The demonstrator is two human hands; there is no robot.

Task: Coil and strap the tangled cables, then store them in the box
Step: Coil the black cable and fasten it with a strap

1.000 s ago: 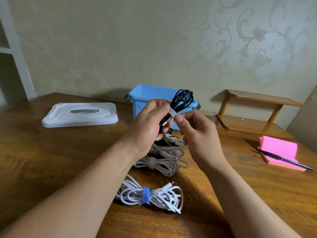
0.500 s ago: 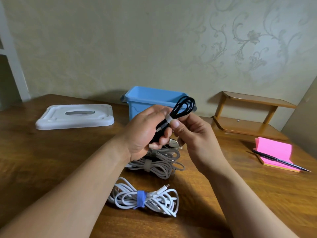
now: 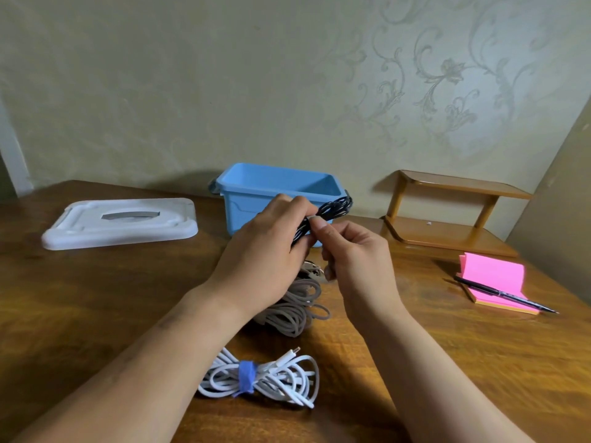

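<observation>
Head view: black cable (image 3: pixel 335 208) coil between both hands, above the box (image 3: pixel 252 199).
Left hand (image 3: pixel 268 247): wrapped around the coil.
Right hand (image 3: pixel 355 251): fingertips pinching, seemingly, its pale strap (image 3: pixel 311 218).
Change: hands lower than before.

On my right I see a pink sticky-note pad (image 3: pixel 494 282) with a black pen (image 3: pixel 505 295) lying across it. Behind it stands a small wooden shelf (image 3: pixel 447 212) against the patterned wall (image 3: pixel 287 75).
</observation>
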